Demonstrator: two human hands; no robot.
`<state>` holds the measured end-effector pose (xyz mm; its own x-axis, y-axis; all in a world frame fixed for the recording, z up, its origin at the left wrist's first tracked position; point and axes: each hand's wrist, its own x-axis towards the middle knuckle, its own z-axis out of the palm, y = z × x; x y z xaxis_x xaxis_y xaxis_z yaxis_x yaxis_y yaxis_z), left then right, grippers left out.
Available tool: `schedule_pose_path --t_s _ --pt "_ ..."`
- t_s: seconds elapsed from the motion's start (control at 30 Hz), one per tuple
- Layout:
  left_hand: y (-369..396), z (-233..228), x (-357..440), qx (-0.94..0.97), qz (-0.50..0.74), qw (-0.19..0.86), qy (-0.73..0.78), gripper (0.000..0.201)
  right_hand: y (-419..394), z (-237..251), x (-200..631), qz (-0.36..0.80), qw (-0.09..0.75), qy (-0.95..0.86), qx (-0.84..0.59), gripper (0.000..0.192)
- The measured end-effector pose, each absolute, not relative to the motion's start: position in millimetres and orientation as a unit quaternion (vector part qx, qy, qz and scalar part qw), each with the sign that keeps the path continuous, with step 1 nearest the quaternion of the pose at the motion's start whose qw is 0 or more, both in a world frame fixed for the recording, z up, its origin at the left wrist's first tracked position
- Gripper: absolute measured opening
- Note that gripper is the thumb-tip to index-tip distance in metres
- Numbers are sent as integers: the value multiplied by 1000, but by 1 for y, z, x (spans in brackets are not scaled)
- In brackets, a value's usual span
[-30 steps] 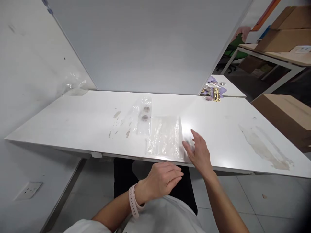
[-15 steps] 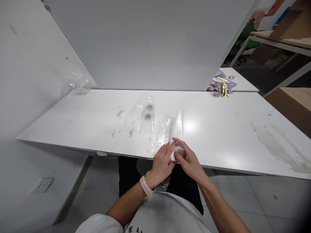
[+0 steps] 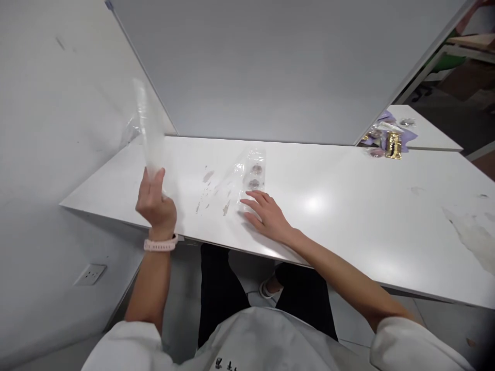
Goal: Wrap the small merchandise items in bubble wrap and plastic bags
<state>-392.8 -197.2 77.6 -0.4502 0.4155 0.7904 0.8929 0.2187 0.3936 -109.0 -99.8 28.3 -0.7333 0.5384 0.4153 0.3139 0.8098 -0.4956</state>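
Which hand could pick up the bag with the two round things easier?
Probably the right hand: it's open and just at that bag. The left hand is farther away, holding up other clear plastic.

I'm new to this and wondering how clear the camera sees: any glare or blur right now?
Head view: a bright glare spot on the white table, to the right of the right hand; shiny highlights on the clear packet; the plastic in the left hand looks smeared, probably by motion; the lower right corner darkens.
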Motion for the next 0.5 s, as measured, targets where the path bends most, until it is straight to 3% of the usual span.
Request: schedule_pose_path --t_s 0.13,0.2,0.3,0.4,0.5 --pt "-172 50 -459 -470 -182 114 -856 49 -60 -1 -139 98 169 -948 -252 55" --pt "-167 36 -474 -441 -115 17 -890 54 -52 -10 -141 92 145 -953 -249 57" --pt "-167 31 -475 -405 -113 -51 -906 64 -53 -15 -129 103 135 -957 -237 55" --pt "-166 42 -456 -428 -157 0 -890 70 -61 -15 -103 121 132 -957 -227 56" --pt "-154 53 -423 -469 -225 17 -854 61 -69 -14 -76 143 125 -954 -233 59"
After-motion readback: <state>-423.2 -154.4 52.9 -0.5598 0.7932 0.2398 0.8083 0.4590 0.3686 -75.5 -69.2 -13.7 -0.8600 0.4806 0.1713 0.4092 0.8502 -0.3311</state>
